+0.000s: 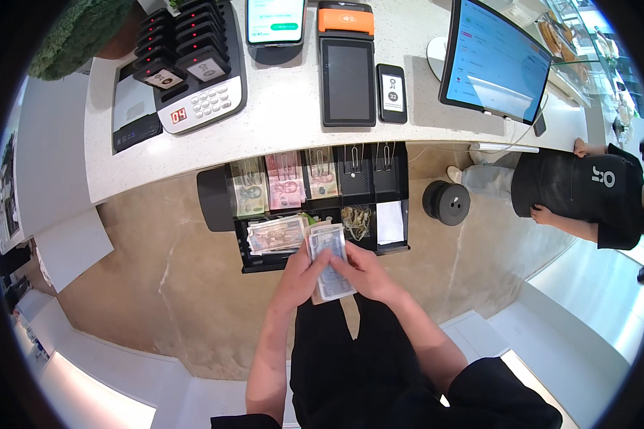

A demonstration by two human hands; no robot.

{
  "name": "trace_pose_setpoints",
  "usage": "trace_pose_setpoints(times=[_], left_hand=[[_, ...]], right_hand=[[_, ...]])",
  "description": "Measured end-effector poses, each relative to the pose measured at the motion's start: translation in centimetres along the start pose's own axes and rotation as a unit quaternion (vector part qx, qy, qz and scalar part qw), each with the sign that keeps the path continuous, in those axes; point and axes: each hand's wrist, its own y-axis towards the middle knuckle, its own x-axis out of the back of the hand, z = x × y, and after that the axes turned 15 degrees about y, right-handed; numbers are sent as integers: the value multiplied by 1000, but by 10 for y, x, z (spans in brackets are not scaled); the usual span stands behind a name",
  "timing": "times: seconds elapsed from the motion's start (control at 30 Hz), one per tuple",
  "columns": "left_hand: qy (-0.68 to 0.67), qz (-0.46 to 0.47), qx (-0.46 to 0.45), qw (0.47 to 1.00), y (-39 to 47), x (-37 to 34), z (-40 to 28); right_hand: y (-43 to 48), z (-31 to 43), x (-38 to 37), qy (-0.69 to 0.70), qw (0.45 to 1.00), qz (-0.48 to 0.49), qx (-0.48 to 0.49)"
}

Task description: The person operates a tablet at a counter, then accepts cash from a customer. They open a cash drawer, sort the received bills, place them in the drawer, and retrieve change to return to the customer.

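Both my left hand [303, 273] and my right hand [367, 271] grip a stack of banknotes [334, 281], thumbs on its upper face. The top note is bluish grey, and brownish edges show beneath it. Beyond the stack, an open black cash drawer [322, 206] juts out under the counter. Its back row holds green notes [249, 187], pink notes [284, 187] and reddish-beige notes [322, 177] under wire clips. Loose brownish notes [276, 235] lie in the front left compartment. Rubber bands [357, 221] and folded white paper [389, 222] fill compartments to the right.
On the white counter [284, 102] stand a pager charging dock [204, 104], a smartphone [275, 24], a card payment terminal [348, 80], a numbered pager [392, 94] and a tilted monitor [496, 61]. A round black object [445, 202] is right of the drawer. A person in black [574, 187] stands farther right.
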Motion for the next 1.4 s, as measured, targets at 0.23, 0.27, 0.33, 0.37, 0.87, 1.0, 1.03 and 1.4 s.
trace_pose_setpoints(times=[0.23, 0.27, 0.33, 0.37, 0.87, 1.0, 1.03, 1.4], left_hand=[[117, 65, -8, 991, 6, 3, -13], [102, 40, -9, 994, 9, -4, -16], [57, -14, -42, 997, 17, -19, -22], [-14, -17, -27, 999, 20, -24, -23], [-76, -119, 24, 990, 4, 10, 12], [-84, -115, 15, 990, 2, 5, 0], [-105, -108, -2, 989, 6, 2, -4], [-36, -87, -50, 994, 38, -24, -19]], right_hand=[[-10, 11, 28, 190, 977, -50, -87], [-7, 10, 21, 153, 985, -33, -78], [3, 7, 7, 121, 990, -78, 4], [8, 5, 3, 107, 989, -85, 50], [114, 89, 52, -111, 968, -225, -17], [67, 83, 32, -44, 927, -316, 197], [58, 80, 27, -52, 911, -327, 247], [42, 18, 28, 261, 935, -240, -2]])
